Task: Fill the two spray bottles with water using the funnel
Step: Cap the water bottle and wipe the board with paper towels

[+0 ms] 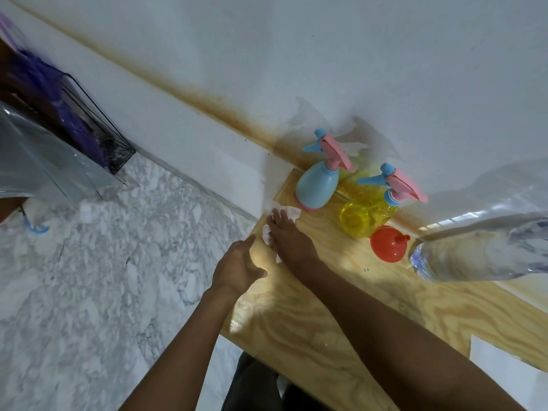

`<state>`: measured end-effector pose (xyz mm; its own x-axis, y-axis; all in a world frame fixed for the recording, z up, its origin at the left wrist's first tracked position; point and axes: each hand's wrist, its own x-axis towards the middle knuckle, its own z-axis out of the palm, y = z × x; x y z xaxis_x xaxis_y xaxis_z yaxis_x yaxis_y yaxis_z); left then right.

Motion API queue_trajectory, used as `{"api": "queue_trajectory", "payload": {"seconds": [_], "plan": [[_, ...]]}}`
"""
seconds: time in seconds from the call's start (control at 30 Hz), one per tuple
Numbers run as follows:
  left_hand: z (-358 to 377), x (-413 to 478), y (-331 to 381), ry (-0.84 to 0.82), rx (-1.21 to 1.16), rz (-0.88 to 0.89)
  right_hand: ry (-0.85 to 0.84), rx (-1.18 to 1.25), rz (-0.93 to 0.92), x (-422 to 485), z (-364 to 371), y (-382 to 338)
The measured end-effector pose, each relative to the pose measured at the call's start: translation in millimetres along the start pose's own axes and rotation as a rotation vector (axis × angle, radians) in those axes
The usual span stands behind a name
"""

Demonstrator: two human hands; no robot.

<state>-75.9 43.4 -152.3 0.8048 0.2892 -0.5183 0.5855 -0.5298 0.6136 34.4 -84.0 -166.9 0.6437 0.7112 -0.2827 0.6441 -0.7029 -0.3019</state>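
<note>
The right hand is pressing flat, fingers straight, on a crumpled white tissue at the centre of the frame. The left hand is resting loosely open at the edge of the wooden surface. To the right, the blue spray bottle and the yellow spray bottle are standing upright, nozzles pointing left. Just beside them, the orange funnel is aiming its spout toward the upper right. A blurred clear bottle is running off the right edge.

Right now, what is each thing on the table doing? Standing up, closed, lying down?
Blue spray bottle: upright, sprayer on.
Yellow spray bottle: upright, sprayer on.
Funnel: lying on the table, in no bottle.
Tissue: pressed under the right hand.
Left hand: open, holding nothing.
</note>
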Motion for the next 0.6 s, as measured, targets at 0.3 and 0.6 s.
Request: {"api": "queue_trajectory", "payload": {"seconds": [0.3,0.6], "plan": [[7,6,-2,-0.021,0.079,-0.018,0.110,0.178,0.262,-55,8,25],[14,12,-9,-0.028,0.090,-0.023,-0.026,0.057,0.102,-45,-3,9]]}}
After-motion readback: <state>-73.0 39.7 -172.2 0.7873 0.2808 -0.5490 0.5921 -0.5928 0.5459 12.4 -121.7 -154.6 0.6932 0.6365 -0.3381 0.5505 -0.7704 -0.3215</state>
